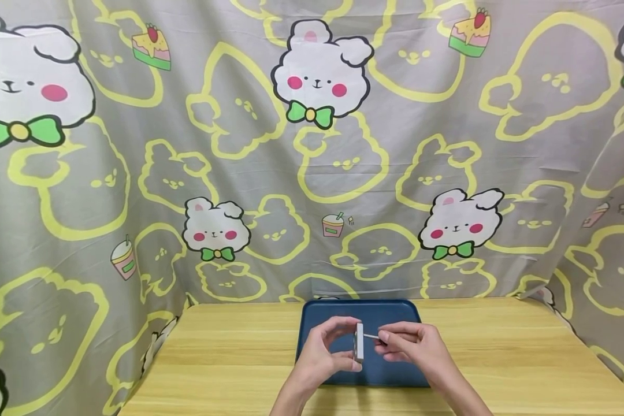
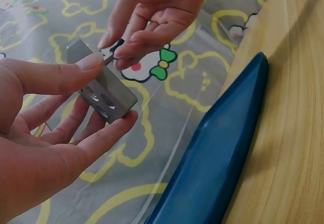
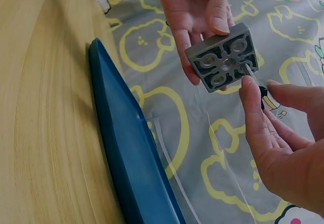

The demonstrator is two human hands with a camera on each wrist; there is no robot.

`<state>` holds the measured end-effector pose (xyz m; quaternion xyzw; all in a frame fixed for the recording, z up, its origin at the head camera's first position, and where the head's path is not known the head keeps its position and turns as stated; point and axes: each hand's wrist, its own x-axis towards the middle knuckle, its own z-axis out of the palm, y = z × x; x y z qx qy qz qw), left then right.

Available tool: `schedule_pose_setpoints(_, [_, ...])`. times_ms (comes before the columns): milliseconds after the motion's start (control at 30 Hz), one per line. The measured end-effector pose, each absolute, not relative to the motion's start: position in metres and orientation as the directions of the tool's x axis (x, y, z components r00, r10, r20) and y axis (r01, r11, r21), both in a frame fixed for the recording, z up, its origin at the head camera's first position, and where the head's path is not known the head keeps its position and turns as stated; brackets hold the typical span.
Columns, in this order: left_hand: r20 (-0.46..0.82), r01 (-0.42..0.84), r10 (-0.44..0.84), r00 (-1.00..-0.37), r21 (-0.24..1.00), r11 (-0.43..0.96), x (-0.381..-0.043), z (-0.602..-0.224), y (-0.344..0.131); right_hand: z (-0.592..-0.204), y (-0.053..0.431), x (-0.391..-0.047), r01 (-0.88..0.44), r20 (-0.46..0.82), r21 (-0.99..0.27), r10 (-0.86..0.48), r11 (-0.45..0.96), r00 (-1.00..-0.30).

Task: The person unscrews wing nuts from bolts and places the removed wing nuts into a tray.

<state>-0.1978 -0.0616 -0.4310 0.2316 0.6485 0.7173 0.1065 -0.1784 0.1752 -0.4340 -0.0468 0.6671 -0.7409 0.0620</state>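
Observation:
My left hand (image 1: 322,353) holds a square grey metal plate (image 3: 220,62) on edge above the tray, gripping it by opposite edges between thumb and fingers. Its recessed face, with several round holes, shows in the right wrist view. My right hand (image 1: 418,348) pinches a threaded screw (image 3: 251,75) by its black head (image 3: 264,97). The tip of that screw meets the plate at a corner hole; how deep it sits I cannot tell. In the left wrist view the plate (image 2: 109,95) shows its other side, and the screw is partly hidden behind it.
A dark blue tray (image 1: 338,378) lies under both hands on the wood-grain table (image 1: 229,346). Behind the table and along its sides hangs a grey curtain (image 1: 270,173) printed with cartoon animals.

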Motion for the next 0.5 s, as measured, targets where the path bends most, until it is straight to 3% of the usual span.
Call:
schedule_pose_setpoints(267, [0.198, 0.155, 0.450, -0.871, 0.979, -0.129, -0.1980, -0.4332, -0.0610, -0.4365, 0.1776, -0.1787, 0.002, 0.012, -0.996, -0.172, -0.086, -0.985])
schedule_pose_setpoints(500, [0.187, 0.129, 0.463, -0.867, 0.979, -0.155, -0.1996, -0.4347, -0.0625, -0.4382, 0.1727, -0.1764, -0.178, 0.171, -0.983, -0.111, 0.052, -0.979])
